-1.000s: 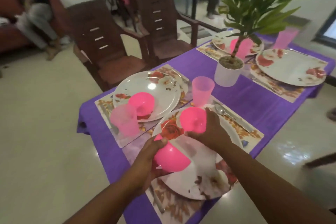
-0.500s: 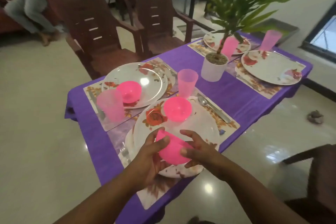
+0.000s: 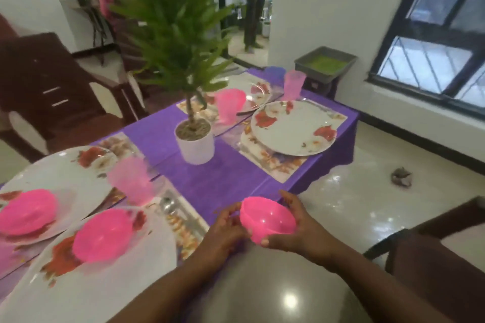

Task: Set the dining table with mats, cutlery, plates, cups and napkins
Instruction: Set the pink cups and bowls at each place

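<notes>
Head view: pink bowl [image 3: 267, 219] between both hands' grip — upright; off-table.

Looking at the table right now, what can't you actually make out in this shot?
Head view:
- Far-left plate: largely hidden by the plant and a pink cup.
- Cutlery by the near plate: blurred.
- Left hand: its fingers behind the held bowl are hidden.
- Napkins: none discernible.
- Near-left place settings: cut off by the frame edge.

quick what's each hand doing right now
Left hand: fingers curled against the left side of the pink bowl, holding it.
Right hand: curled round the bowl's right side and base, holding it.
</notes>
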